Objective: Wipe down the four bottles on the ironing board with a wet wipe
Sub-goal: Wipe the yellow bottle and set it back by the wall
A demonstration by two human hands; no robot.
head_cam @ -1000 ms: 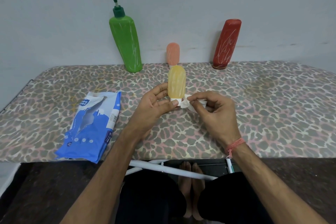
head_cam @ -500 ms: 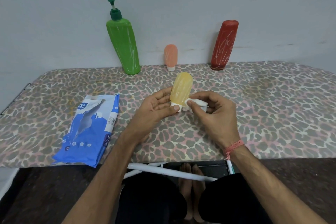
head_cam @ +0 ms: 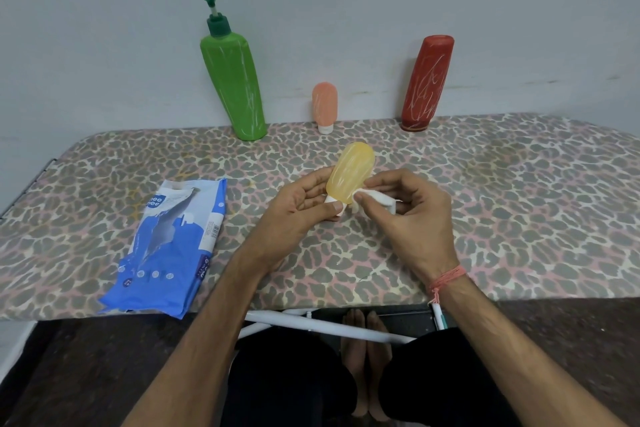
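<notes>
The left hand (head_cam: 298, 215) pinches the yellow bottle (head_cam: 350, 177) by its cap, long axis tilted up toward the board's far edge, while the right hand (head_cam: 408, 215) pinches the wipe (head_cam: 372, 197) against its lower right side.

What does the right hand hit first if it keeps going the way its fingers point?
The right hand points left with the wet wipe pinched at its fingertips, so it likely meets the yellow bottle first, then the left hand gripping its cap end.
</notes>
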